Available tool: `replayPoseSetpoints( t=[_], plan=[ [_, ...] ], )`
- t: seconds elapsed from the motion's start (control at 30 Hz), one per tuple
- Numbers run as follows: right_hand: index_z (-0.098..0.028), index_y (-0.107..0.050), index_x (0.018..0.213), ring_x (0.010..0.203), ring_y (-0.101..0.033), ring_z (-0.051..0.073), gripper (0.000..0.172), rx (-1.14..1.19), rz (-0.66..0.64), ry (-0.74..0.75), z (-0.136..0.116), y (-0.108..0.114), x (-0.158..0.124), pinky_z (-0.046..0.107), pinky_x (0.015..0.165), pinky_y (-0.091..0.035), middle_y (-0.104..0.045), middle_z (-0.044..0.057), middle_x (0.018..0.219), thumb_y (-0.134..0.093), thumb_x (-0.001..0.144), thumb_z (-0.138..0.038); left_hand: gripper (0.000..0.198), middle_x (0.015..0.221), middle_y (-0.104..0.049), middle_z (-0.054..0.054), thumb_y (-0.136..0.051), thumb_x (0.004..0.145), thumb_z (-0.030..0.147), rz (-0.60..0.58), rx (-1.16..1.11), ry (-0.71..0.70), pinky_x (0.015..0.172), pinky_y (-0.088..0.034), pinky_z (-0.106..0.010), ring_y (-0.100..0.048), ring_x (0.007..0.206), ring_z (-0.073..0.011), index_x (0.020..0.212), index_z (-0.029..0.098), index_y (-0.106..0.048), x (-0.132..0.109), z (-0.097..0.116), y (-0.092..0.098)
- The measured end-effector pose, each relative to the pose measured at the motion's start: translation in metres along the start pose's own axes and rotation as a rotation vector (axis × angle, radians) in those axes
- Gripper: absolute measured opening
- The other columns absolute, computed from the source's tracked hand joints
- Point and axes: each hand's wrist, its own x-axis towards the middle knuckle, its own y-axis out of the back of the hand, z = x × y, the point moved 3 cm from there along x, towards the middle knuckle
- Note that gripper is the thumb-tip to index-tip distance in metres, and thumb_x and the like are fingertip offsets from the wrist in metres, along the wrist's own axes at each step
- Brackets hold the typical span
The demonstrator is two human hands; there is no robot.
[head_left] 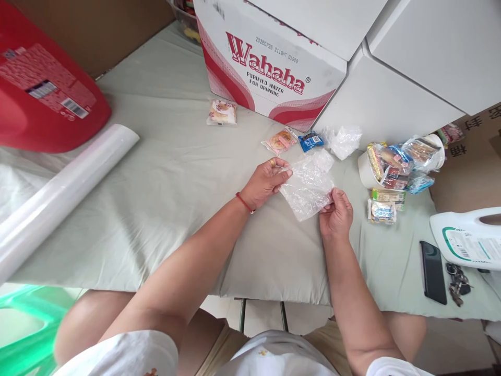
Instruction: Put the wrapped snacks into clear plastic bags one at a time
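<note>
A crinkled clear plastic bag (pixel 309 189) is stretched between my two hands above the cloth-covered table. My left hand (pixel 266 181) pinches its left edge between thumb and fingers. At its lower right corner, my right hand (pixel 337 211) is closed on the plastic. Just beyond the bag lie a wrapped round pastry (pixel 280 140) and a small blue snack packet (pixel 311 141). Another crumpled clear plastic bag (pixel 343 141) rests behind, near the white cabinet. Further left, a wrapped bun (pixel 222 112) sits in front of the carton.
A Wahaha water carton (pixel 270 68) stands at the back. On the right are a white tub (pixel 368 169) of snacks, loose packets (pixel 382 211), a white jug (pixel 465 237), a phone (pixel 433 271) and keys (pixel 457 284). Leftward are a plastic roll (pixel 70 193) and a red container (pixel 47 89).
</note>
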Motion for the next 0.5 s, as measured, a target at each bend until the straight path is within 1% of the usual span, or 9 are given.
replayPoseSetpoints(
  t=[0.1,0.17,0.2,0.27,0.33,0.37,0.4,0.47,0.5],
  plan=[
    [-0.02,-0.056,0.074,0.047,-0.038,0.003,0.041,0.021,0.025,0.0,-0.001,0.0,-0.001,0.017,0.041,-0.029,-0.05,-0.009,0.066,-0.09,0.064,-0.04,0.041,0.067,-0.051,0.005,-0.08,0.078,0.052,0.013,-0.096,0.004,0.044,-0.028,-0.021,-0.046,0.05,-0.0072,0.094,0.02,-0.06,0.0,0.002,-0.001],
    [-0.02,-0.054,0.074,0.047,-0.038,0.003,0.043,0.015,0.033,0.008,-0.001,0.0,0.0,0.017,0.041,-0.029,-0.049,-0.009,0.066,-0.09,0.064,-0.041,0.035,0.067,-0.053,0.003,-0.071,0.084,0.051,0.024,-0.136,0.011,0.043,-0.031,-0.022,-0.049,0.05,-0.0089,0.094,0.02,-0.061,0.001,0.001,0.0],
    [-0.02,-0.053,0.074,0.047,-0.037,0.004,0.043,0.005,0.035,0.012,-0.001,0.001,0.001,0.017,0.041,-0.028,-0.048,-0.009,0.066,-0.089,0.064,-0.041,0.031,0.066,-0.054,0.003,-0.069,0.085,0.048,0.026,-0.145,0.017,0.043,-0.031,-0.022,-0.05,0.05,-0.0095,0.094,0.019,-0.061,0.001,0.0,0.001],
    [-0.02,-0.053,0.075,0.048,-0.037,0.004,0.042,-0.03,0.036,0.013,0.001,0.002,0.002,0.018,0.042,-0.028,-0.047,-0.009,0.067,-0.087,0.066,-0.044,0.024,0.063,-0.055,0.003,-0.07,0.081,0.037,0.02,-0.147,0.029,0.043,-0.032,-0.022,-0.05,0.049,-0.0099,0.093,0.019,-0.061,0.002,-0.001,0.002],
    [-0.021,-0.056,0.081,0.051,-0.037,0.006,0.038,-0.121,0.04,0.033,0.003,0.005,0.002,0.019,0.044,-0.029,-0.048,-0.008,0.069,-0.082,0.071,-0.047,0.023,0.06,-0.055,0.004,-0.072,0.076,0.027,-0.005,-0.131,0.036,0.043,-0.032,-0.021,-0.05,0.048,-0.0094,0.094,0.019,-0.06,0.002,-0.002,0.003],
    [-0.021,-0.058,0.086,0.054,-0.039,0.007,0.036,-0.204,0.055,0.082,0.002,0.006,0.002,0.02,0.047,-0.033,-0.049,-0.006,0.072,-0.08,0.074,-0.047,0.025,0.059,-0.056,0.005,-0.073,0.074,0.024,-0.02,-0.12,0.035,0.044,-0.033,-0.021,-0.051,0.048,-0.009,0.095,0.018,-0.06,0.001,-0.001,0.003],
    [-0.021,-0.06,0.092,0.058,-0.043,0.008,0.035,-0.312,0.08,0.169,0.0,0.007,-0.001,0.022,0.051,-0.038,-0.053,-0.005,0.078,-0.078,0.077,-0.047,0.027,0.059,-0.057,0.005,-0.074,0.073,0.022,-0.032,-0.108,0.032,0.045,-0.034,-0.021,-0.052,0.049,-0.0089,0.096,0.018,-0.06,0.001,-0.001,0.003],
    [-0.022,-0.061,0.106,0.073,-0.052,0.012,0.036,-0.559,0.146,0.447,-0.009,0.007,-0.01,0.028,0.067,-0.049,-0.059,0.001,0.098,-0.074,0.081,-0.044,0.031,0.062,-0.061,0.004,-0.074,0.073,0.022,-0.039,-0.09,0.02,0.048,-0.038,-0.021,-0.056,0.052,-0.0092,0.101,0.017,-0.061,0.0,0.001,0.002],
    [-0.022,-0.061,0.111,0.082,-0.055,0.015,0.035,-0.675,0.159,0.606,-0.013,0.005,-0.016,0.033,0.076,-0.051,-0.059,0.004,0.107,-0.072,0.084,-0.042,0.034,0.064,-0.063,0.003,-0.075,0.073,0.022,-0.037,-0.087,0.015,0.051,-0.041,-0.021,-0.058,0.054,-0.0097,0.103,0.016,-0.061,0.0,0.001,0.002]
  ],
)
